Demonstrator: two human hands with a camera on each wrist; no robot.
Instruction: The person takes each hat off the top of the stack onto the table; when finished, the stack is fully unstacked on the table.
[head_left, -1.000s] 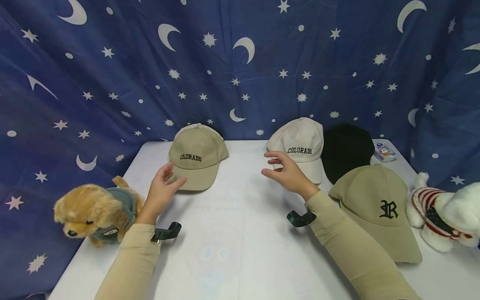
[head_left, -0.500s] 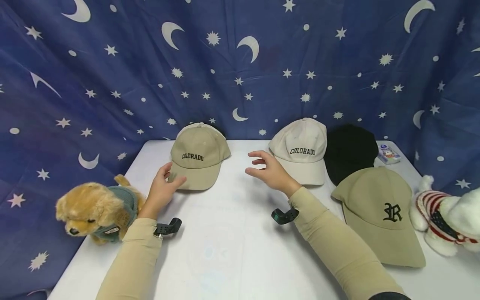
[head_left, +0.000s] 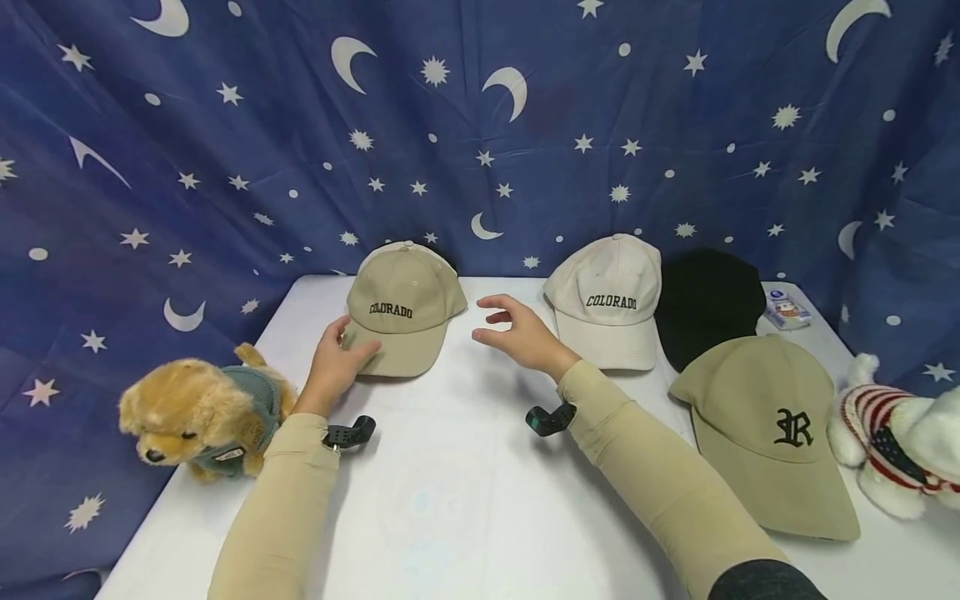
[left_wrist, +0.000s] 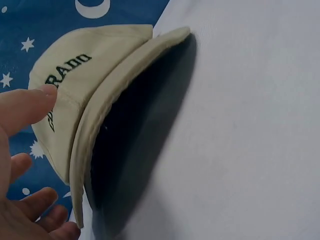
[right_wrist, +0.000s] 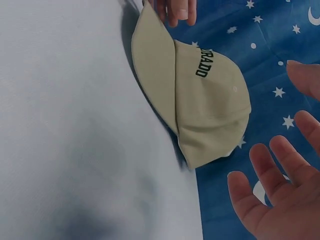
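Note:
A tan baseball cap (head_left: pixel 408 287) lettered COLORADO sits at the back left of the table, with a white edge showing behind its crown. My left hand (head_left: pixel 335 360) is at the left end of its brim. In the left wrist view the thumb (left_wrist: pixel 42 102) overlaps the lettering, while the fingertips lie close to the brim's lower end. Between this cap and a white COLORADO cap (head_left: pixel 611 287), my right hand (head_left: pixel 525 335) hovers with fingers spread, holding nothing. In the right wrist view the tan cap (right_wrist: pixel 210 105) is apart from that hand.
A black cap (head_left: pixel 708 300) and a tan cap with an R (head_left: pixel 757 400) lie at the right. Beyond them are a small card pack (head_left: pixel 787 308) and a white plush dog (head_left: pixel 892 450). A golden plush dog (head_left: pixel 195 408) stands left of my left arm. A starry curtain (head_left: pixel 450 125) hangs behind.
My right hand has moved left, from in front of the white cap towards the tan COLORADO cap. The left hand stays by that cap's brim. The whole view has shifted slightly.

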